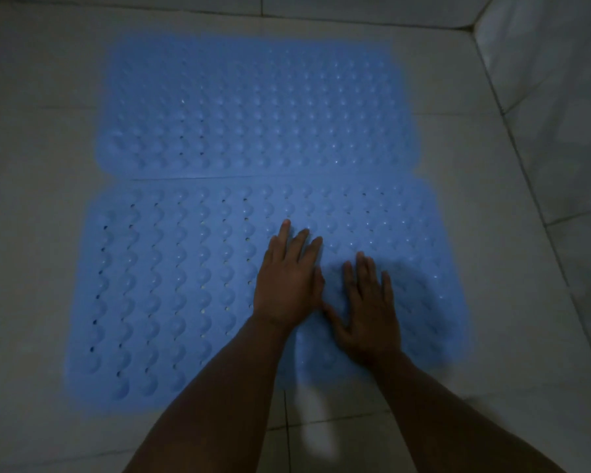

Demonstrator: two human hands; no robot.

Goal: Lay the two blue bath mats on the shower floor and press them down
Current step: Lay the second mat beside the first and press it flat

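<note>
Both bare forearms are extended forward from the lower edge of the view. The left hand is laid flat, palm down, fingers straight and held close together. The right hand is laid flat just beside it, set slightly nearer the body, fingers straight and a little spread, thumb angled toward the left hand.

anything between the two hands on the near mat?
No. In the head view, only bare near mat shows between the left hand and right hand; the left thumb nearly meets the right.
</note>
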